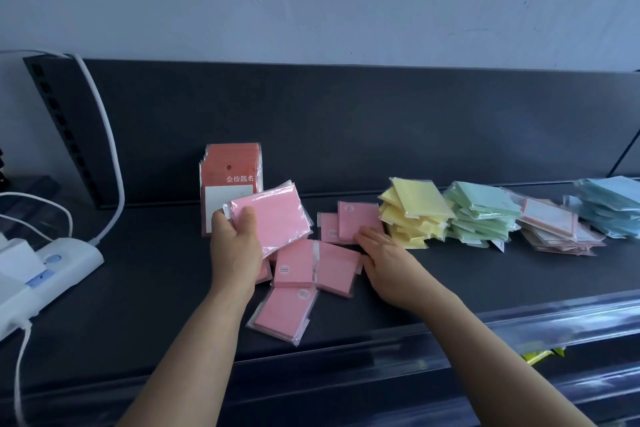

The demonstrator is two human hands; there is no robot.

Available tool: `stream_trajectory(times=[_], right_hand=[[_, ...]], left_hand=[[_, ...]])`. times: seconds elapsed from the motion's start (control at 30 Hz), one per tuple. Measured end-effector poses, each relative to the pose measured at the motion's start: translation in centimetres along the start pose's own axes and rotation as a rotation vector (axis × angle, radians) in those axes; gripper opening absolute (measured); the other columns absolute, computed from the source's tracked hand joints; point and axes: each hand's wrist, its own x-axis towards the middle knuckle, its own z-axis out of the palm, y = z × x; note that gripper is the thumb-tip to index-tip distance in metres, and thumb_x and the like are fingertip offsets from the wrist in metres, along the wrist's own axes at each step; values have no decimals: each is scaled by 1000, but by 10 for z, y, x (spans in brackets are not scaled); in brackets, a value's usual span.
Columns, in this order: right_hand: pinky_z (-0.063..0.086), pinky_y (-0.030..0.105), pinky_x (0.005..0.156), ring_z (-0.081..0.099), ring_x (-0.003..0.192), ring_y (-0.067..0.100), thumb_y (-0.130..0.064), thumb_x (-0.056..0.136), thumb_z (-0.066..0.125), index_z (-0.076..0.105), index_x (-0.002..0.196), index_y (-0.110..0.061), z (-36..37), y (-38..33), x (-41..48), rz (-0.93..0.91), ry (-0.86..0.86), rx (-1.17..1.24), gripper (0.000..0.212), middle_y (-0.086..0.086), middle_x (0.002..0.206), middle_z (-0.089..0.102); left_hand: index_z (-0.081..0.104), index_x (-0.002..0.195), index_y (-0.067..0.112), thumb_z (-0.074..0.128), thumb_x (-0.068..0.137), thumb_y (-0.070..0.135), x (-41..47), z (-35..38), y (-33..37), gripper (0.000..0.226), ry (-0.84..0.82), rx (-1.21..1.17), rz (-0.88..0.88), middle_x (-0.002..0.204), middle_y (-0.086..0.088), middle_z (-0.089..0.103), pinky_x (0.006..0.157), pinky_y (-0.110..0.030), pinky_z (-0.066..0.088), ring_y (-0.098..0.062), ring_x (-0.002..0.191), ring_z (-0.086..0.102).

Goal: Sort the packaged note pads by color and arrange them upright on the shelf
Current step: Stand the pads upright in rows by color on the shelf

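**A:** What are the hands doing?

**B:** The left hand (239, 243) grips a pink stack (277, 218) by its lower left corner and holds it tilted above the shelf (156, 305). The right hand (384, 253) is flat with straight fingers. Its fingertips touch a pink pad (358, 218) that lies just beside the yellow pile (412, 215).

**A:** So which step is this?

**B:** I think it is the gathering of the pink ones. Several loose pink pads (299, 269) lie flat between the two hands, some overlapping. None of the pink ones stands upright yet.

**A:** What does the next move need?

**B:** In my opinion, the right hand must slide or pinch that pad without pushing the yellow pile, then add it to the stack. The wrappers look smooth, so the stack may slip if the grip is loose.

**A:** Is there any box or tray?

**B:** I see none. The shelf itself carries everything. Behind the left hand, red packs (230, 177) stand upright against the back panel. To the right lie the yellow pile, a green pile (481, 215), a peach pile (554, 229) and a blue pile (609, 208), all lying flat and untidy.

**A:** And at the left?

**B:** A white power strip (45, 270) with its cable (104, 135), well apart from the pads.
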Motion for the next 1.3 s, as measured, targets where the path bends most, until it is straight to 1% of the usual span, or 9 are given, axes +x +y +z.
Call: stream_trajectory(times=[0.17, 0.33, 0.47, 0.67, 0.8, 0.9, 1.07, 1.2, 1.3], right_hand=[[43, 22, 81, 61, 98, 19, -11, 94, 53, 69, 107, -13, -3, 13, -5, 3, 127, 135, 21, -2, 106, 67], [40, 34, 83, 48, 106, 27, -25, 95, 51, 58, 109, -9, 9, 10, 1, 91, 101, -20, 22, 4, 115, 51], [39, 32, 82, 49, 106, 26, -9, 94, 42, 55, 117, -15, 6, 12, 4, -20, 40, -148, 27, 3, 111, 55], [36, 30, 64, 57, 91, 28, 4, 86, 42, 56, 99, -10, 3, 13, 8, 9, 68, -283, 23, 6, 97, 60], [36, 29, 54, 60, 81, 28, 4, 90, 42, 49, 91, -11, 3, 10, 11, 130, 163, -148, 16, 7, 93, 59], [41, 27, 63, 57, 81, 25, -3, 96, 42, 56, 100, -5, 1, 7, 8, 161, 340, 108, 15, 7, 94, 60], [36, 0, 76, 56, 87, 5, -3, 96, 47, 64, 100, -7, 2, -10, 3, 128, 581, 452, 17, -4, 100, 63], [42, 4, 75, 60, 91, -6, -4, 95, 50, 62, 92, -9, -4, -20, 3, 151, 595, 742, 14, -8, 106, 66], [47, 12, 73, 64, 89, 5, -11, 89, 64, 62, 78, -11, -6, -24, 7, 107, 578, 850, 11, -5, 100, 68]], left_hand=[[47, 110, 18, 46, 101, 28, -1, 2, 1, 14, -6, 4, 5, 102, 3, 61, 62, -25, 45, -8, 86, 60], [48, 112, 13, 45, 101, 27, -3, 5, 4, 18, -18, 39, 12, 99, 2, 59, 61, -24, 44, -8, 84, 59], [48, 109, 14, 45, 101, 27, -5, 5, 5, 15, -45, 59, 5, 96, 4, 58, 61, -25, 44, -7, 82, 57], [49, 108, 14, 46, 100, 27, -5, 2, 4, 16, -50, 69, -16, 95, 4, 59, 61, -26, 45, -12, 83, 58], [50, 107, 14, 47, 99, 27, -2, -3, 4, 16, -33, 91, -20, 98, 0, 60, 64, -29, 45, -15, 85, 58], [50, 110, 13, 47, 99, 27, 1, -4, 2, 18, -31, 94, -62, 101, -2, 61, 65, -30, 46, -16, 87, 59], [50, 109, 13, 46, 98, 28, 1, 1, 4, 19, -53, 110, -102, 102, -6, 61, 74, -38, 52, -22, 88, 60], [50, 104, 16, 48, 94, 28, 0, 2, 7, 16, -140, 106, -145, 102, -10, 61, 82, -52, 55, -28, 92, 61], [51, 98, 23, 49, 80, 35, 0, 4, 10, 22, -226, 122, -185, 103, -12, 63, 83, -57, 54, -33, 96, 62]])
